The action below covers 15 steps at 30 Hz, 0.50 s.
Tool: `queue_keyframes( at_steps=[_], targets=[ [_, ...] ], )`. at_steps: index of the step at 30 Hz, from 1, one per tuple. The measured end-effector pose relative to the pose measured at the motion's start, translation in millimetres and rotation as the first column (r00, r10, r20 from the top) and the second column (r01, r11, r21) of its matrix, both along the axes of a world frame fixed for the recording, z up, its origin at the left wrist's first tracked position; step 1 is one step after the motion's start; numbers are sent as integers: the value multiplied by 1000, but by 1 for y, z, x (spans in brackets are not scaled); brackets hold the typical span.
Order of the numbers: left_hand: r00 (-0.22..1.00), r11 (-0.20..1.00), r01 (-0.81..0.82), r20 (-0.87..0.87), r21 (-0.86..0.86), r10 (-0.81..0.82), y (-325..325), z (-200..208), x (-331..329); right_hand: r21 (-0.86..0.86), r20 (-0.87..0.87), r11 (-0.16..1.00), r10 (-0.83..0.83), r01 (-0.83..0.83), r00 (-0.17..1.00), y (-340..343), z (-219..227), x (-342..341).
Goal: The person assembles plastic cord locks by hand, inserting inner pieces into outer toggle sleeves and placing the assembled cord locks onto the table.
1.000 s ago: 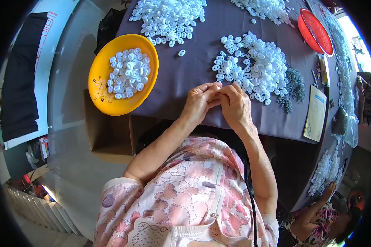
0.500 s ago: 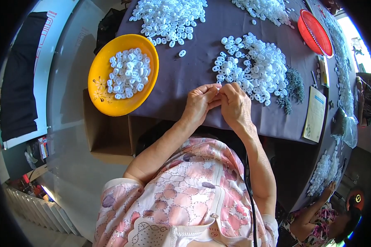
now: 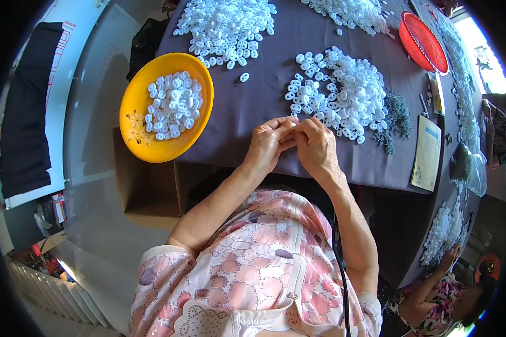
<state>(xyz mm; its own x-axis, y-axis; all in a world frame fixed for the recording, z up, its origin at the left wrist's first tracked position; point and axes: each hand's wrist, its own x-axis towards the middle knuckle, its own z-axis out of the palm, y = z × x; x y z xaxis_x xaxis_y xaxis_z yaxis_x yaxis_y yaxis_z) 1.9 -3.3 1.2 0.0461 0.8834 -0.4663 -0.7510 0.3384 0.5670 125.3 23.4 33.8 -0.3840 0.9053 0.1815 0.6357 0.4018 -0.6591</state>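
Note:
Close to the table's near edge, my left hand [image 3: 266, 145] and my right hand [image 3: 318, 150] meet fingertip to fingertip. Between them shows a bit of a small white plastic piece [image 3: 293, 124], mostly covered by the fingers. Both hands are closed in a pinch around it. Just beyond my fingers spreads a heap of white oval two-hole plastic pieces [image 3: 357, 92], with a few loose ones at its left side. To its right lies a tangled heap of small grey-green bits [image 3: 398, 115], too fine to make out singly.
A yellow bowl [image 3: 130, 92] holding more white pieces stands at the left table edge, above an open cardboard box [image 3: 146, 182]. Further white heaps [image 3: 225, 28] lie at the back. At right are a red basket [image 3: 406, 39], a pale card [image 3: 426, 160] and a co-worker's hand [image 3: 450, 256].
My hands stay pinched together at nearly the same place, with the white piece now a little more visible between the fingertips. The whole view has shifted slightly.

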Motion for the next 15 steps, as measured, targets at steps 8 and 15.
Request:
queue_keyframes(
  at_steps=[8,15],
  targets=[
    [999,1000,17,-41,3,-17,-1,0,2,-27,-72,998,-64,63,995,-3,-1,-1],
    [1000,999,4,-16,-46,-4,4,8,-3,-7,-207,995,-102,102,973,-13,5,1]
  ],
)
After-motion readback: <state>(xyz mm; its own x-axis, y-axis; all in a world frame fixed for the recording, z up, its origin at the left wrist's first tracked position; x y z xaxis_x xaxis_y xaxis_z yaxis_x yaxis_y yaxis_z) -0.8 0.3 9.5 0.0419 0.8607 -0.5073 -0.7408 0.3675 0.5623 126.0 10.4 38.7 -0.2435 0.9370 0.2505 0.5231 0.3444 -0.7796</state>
